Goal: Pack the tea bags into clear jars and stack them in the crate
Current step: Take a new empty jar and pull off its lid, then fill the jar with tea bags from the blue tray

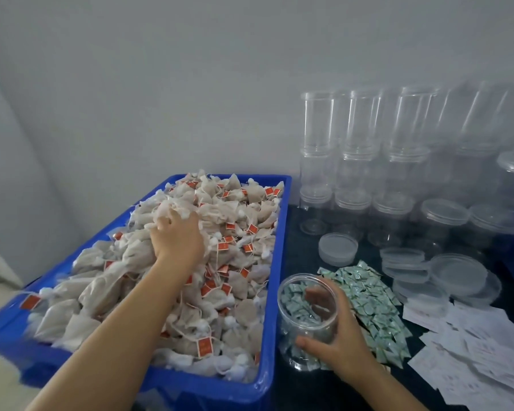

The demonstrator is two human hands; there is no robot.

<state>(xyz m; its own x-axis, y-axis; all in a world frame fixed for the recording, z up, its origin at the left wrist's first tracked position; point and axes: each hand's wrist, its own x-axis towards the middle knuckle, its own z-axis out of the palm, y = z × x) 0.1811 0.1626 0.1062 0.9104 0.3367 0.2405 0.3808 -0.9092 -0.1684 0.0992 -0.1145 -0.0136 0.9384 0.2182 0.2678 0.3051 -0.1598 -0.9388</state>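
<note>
Near right, the right hand (336,333) wraps its fingers around an open clear jar (307,318), no tea bags in it yet. The left hand (177,235) digs curled fingers into the tea bags (149,280) heaped in the blue crate (275,292). Packing is barely begun; empty jars (365,161) wait far right.

A single view is given, taken from a head-worn camera that is aimed forward and down over the table (324,390). The blue bin (275,262) is taken as landmark: it is seen close up, filling the lower left, with its near rim cut by the bottom edge. To the right of the bin, stacked jars (359,143) are seen further back against the wall (161,84). Straight lines are bent by the wide lens toward the edges. No second view is provided.
</note>
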